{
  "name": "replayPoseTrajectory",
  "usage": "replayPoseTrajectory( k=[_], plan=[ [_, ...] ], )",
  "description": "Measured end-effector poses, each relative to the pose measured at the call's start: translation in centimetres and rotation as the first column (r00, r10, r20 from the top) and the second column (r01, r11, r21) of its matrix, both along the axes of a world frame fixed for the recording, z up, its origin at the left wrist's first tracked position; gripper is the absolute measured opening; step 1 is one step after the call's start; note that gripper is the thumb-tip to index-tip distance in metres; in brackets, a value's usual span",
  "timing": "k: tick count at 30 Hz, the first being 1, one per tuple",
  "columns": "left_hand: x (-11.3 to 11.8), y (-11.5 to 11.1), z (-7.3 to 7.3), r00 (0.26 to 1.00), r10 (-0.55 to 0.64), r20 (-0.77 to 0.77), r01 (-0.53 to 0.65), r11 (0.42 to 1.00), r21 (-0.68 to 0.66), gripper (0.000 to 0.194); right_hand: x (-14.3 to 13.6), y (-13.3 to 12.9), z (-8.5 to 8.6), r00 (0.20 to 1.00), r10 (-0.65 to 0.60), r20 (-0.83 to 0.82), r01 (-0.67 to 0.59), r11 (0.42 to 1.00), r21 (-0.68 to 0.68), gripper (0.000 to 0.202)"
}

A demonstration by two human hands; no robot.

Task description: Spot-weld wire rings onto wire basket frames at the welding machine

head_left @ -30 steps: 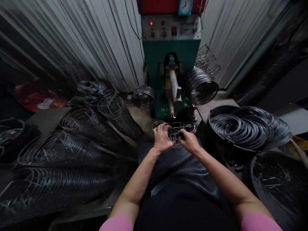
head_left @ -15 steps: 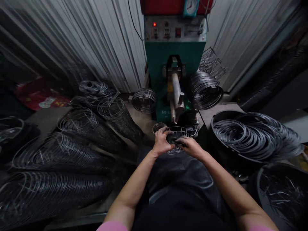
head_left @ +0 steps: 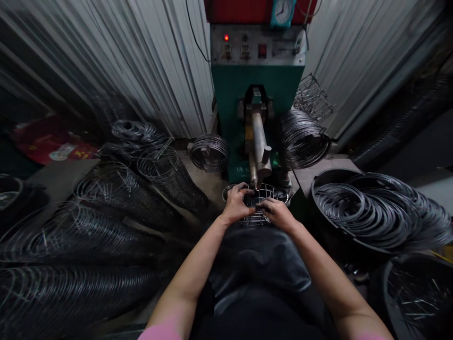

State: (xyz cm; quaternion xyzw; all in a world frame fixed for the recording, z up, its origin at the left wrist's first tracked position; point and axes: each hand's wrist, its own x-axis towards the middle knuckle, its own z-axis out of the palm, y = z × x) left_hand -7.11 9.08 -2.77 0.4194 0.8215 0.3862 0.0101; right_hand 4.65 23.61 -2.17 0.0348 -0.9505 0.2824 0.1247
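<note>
A round wire basket (head_left: 260, 218) is held between my two hands, under the tip of a spot welder (head_left: 260, 141). My left hand (head_left: 236, 204) grips its left side, thumb reaching inward and fingers curled over the rim. On the right, my right hand (head_left: 276, 212) has its fingers pinched together on the wires. Whether a loose piece of wire is also in those fingers I cannot tell. The electrode tip meets or nearly meets the basket's far rim. Blackened fingertips show on both hands.
Wire rings hang at the welder's left (head_left: 209, 153) and right (head_left: 302, 137). A black tub (head_left: 314, 189) at right holds many rings; a lower tub (head_left: 387, 278) holds short wires. Stacked wire baskets (head_left: 81, 278) lie at left. A red lamp (head_left: 226, 37) glows on the panel.
The basket has shifted slightly and its far rim now lies closer to the electrode tip. The bright glint at the tip has shrunk. Both hands keep their hold, and the view has tilted a little.
</note>
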Motion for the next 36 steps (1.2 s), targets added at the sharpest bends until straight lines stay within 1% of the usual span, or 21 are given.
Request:
replayPoseTrajectory(
  k=[7, 10, 13, 15, 17, 18, 19, 20, 21, 23, 24, 25, 26, 27, 28, 31, 32, 33, 34, 35, 36],
  plan=[
    [0.0, 0.6, 0.2, 0.999, 0.029, 0.044, -0.028, 1.0, -0.014, 0.051, 0.0, 0.1, -0.1, 1.0, -0.03, 0.005, 0.03, 0.999, -0.018, 0.036],
    [-0.1, 0.9, 0.5, 0.997, 0.078, 0.023, -0.077, 0.997, -0.029, 0.052, -0.5, 0.1, 0.0, 0.997, -0.074, 0.029, 0.074, 0.997, 0.016, 0.041],
    [-0.8, 1.5, 0.6, 0.993, 0.111, 0.038, -0.109, 0.992, -0.057, 0.05, -1.5, 0.1, 0.4, 0.989, -0.139, 0.058, 0.136, 0.99, 0.046, 0.038],
    [-1.4, 1.8, 0.5, 0.991, 0.119, 0.052, -0.117, 0.992, -0.051, 0.049, -1.5, -0.1, 0.6, 0.983, -0.18, 0.032, 0.18, 0.984, 0.007, 0.033],
    [-1.7, 2.0, 0.3, 0.992, 0.118, 0.054, -0.116, 0.993, -0.036, 0.049, -0.7, -0.4, 0.6, 0.963, -0.266, -0.044, 0.259, 0.958, -0.122, 0.029],
    [-1.8, 2.0, 0.2, 0.992, 0.119, 0.051, -0.118, 0.993, -0.031, 0.049, 0.0, -0.5, 0.5, 0.939, -0.337, -0.069, 0.315, 0.923, -0.221, 0.028],
    [-1.7, 2.0, 0.1, 0.991, 0.121, 0.048, -0.12, 0.992, -0.03, 0.049, 0.8, -0.7, 0.2, 0.91, -0.411, -0.061, 0.369, 0.866, -0.338, 0.03],
    [-1.6, 2.0, 0.1, 0.991, 0.125, 0.048, -0.123, 0.992, -0.032, 0.049, 1.7, -0.8, -0.3, 0.884, -0.468, -0.01, 0.411, 0.786, -0.462, 0.032],
    [-1.5, 1.9, 0.1, 0.991, 0.127, 0.05, -0.126, 0.991, -0.036, 0.049, 2.6, -0.8, -0.9, 0.867, -0.493, 0.076, 0.441, 0.685, -0.58, 0.033],
    [-1.2, 1.9, 0.3, 0.99, 0.131, 0.043, -0.13, 0.991, -0.042, 0.05, 4.2, -0.8, -2.5, 0.856, -0.439, 0.274, 0.472, 0.446, -0.76, 0.035],
    [-1.1, 1.8, 0.4, 0.991, 0.134, 0.022, -0.133, 0.99, -0.044, 0.05, 5.0, -0.8, -3.5, 0.853, -0.395, 0.342, 0.48, 0.334, -0.811, 0.036],
    [-1.0, 1.9, 0.6, 0.99, 0.138, -0.009, -0.138, 0.989, -0.043, 0.05, 5.7, -0.8, -4.5, 0.846, -0.37, 0.384, 0.488, 0.248, -0.837, 0.037],
    [-1.0, 1.9, 0.7, 0.988, 0.148, -0.041, -0.149, 0.988, -0.04, 0.05, 6.4, -0.8, -5.6, 0.837, -0.372, 0.402, 0.496, 0.204, -0.844, 0.038],
    [-1.1, 2.0, 0.8, 0.985, 0.16, -0.063, -0.162, 0.986, -0.037, 0.05, 7.0, -0.9, -6.6, 0.826, -0.398, 0.399, 0.504, 0.203, -0.84, 0.039],
    [-1.3, 2.1, 0.8, 0.983, 0.172, -0.068, -0.175, 0.984, -0.035, 0.05, 7.6, -1.0, -7.5, 0.812, -0.442, 0.382, 0.517, 0.238, -0.822, 0.039],
    [-2.2, 2.6, 0.7, 0.98, 0.197, 0.006, -0.197, 0.979, -0.046, 0.051, 9.3, -1.4, -9.6, 0.765, -0.566, 0.307, 0.576, 0.388, -0.72, 0.032],
    [-2.5, 2.7, 0.5, 0.979, 0.2, 0.03, -0.198, 0.979, -0.051, 0.051, 9.8, -1.6, -10.0, 0.755, -0.585, 0.296, 0.587, 0.403, -0.702, 0.03],
    [-2.8, 2.9, 0.4, 0.978, 0.202, 0.045, -0.199, 0.979, -0.054, 0.051, 10.2, -1.6, -10.3, 0.749, -0.59, 0.301, 0.589, 0.386, -0.71, 0.03],
    [-3.1, 3.0, 0.2, 0.977, 0.205, 0.053, -0.202, 0.978, -0.053, 0.051, 10.4, -1.7, -10.4, 0.745, -0.584, 0.322, 0.583, 0.335, -0.74, 0.029],
    [-3.2, 3.1, 0.0, 0.976, 0.209, 0.056, -0.207, 0.977, -0.047, 0.051, 10.6, -1.6, -10.5, 0.739, -0.574, 0.354, 0.57, 0.252, -0.782, 0.029],
    [-3.4, 3.2, -0.1, 0.976, 0.211, 0.058, -0.209, 0.977, -0.038, 0.05, 10.7, -1.5, -10.4, 0.73, -0.56, 0.392, 0.552, 0.146, -0.821, 0.029]
  ],
)
